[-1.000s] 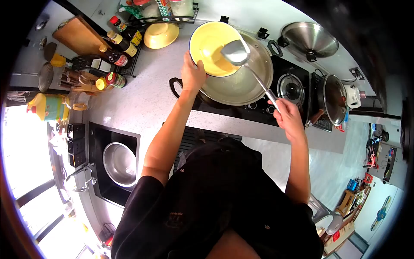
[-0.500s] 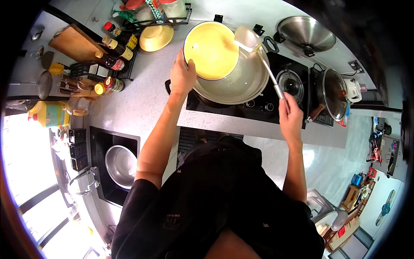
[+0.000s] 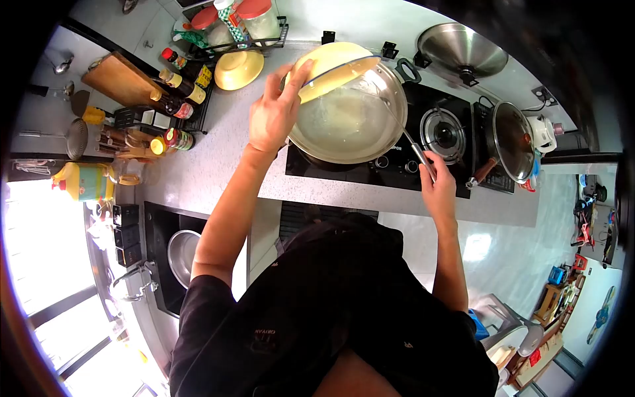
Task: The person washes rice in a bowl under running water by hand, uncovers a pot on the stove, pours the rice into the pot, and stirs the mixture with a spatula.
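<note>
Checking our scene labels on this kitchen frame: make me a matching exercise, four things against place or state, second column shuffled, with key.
Column 1
1. Wide pan
2. Blue-rimmed bowl
3. Spatula
4. Steel basin

Column 2
A. in the right hand
B. in the sink
C. on the stove
D. in the left hand, tilted

Pairs: 1-C, 2-D, 3-A, 4-B

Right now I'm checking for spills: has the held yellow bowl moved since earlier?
Yes: the held bowl has tipped, its opening turned down toward the pan.
</note>
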`<action>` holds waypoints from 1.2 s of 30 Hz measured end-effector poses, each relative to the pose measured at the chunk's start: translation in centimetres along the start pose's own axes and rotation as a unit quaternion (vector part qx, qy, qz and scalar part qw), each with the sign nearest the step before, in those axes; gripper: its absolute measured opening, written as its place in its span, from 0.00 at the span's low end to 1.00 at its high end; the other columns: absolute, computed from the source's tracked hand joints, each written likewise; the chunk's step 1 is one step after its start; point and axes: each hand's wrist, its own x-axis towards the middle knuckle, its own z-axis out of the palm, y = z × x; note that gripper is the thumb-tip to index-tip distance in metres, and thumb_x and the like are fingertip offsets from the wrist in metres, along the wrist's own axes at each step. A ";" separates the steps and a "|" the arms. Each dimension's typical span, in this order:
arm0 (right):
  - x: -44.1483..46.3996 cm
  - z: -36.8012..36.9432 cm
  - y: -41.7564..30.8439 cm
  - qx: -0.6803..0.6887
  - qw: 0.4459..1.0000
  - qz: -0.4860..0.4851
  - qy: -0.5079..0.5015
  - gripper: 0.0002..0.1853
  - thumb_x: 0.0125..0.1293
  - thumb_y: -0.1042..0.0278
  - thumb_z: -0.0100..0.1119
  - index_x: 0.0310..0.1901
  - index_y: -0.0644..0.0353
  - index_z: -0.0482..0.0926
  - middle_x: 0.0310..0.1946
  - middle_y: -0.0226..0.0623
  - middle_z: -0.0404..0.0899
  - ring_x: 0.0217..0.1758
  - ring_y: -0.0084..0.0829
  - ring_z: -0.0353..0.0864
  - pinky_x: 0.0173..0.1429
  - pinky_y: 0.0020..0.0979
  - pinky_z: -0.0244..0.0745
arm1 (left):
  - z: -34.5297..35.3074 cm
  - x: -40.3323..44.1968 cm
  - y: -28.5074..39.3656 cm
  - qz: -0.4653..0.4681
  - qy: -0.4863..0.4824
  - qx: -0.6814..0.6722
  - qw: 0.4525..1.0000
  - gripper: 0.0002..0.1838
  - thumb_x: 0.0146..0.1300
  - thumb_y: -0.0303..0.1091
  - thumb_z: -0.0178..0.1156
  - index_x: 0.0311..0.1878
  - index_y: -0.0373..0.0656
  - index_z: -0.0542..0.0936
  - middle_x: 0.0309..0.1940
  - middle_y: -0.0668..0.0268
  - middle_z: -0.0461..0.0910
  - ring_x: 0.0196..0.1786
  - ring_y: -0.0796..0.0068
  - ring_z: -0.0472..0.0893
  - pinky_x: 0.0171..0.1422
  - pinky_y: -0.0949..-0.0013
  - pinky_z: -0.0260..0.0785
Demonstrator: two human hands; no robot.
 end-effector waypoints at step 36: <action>0.8 -2.9 4.1 0.419 0.855 0.209 -0.223 0.16 0.85 0.60 0.49 0.61 0.61 0.79 0.22 0.20 0.63 0.19 0.11 0.55 0.22 0.20 0.47 | -0.9 -3.8 8.8 -0.443 0.076 -0.570 0.688 0.15 0.82 0.33 0.51 0.66 0.39 0.71 0.52 0.63 0.84 0.42 0.78 0.86 0.38 0.75 0.81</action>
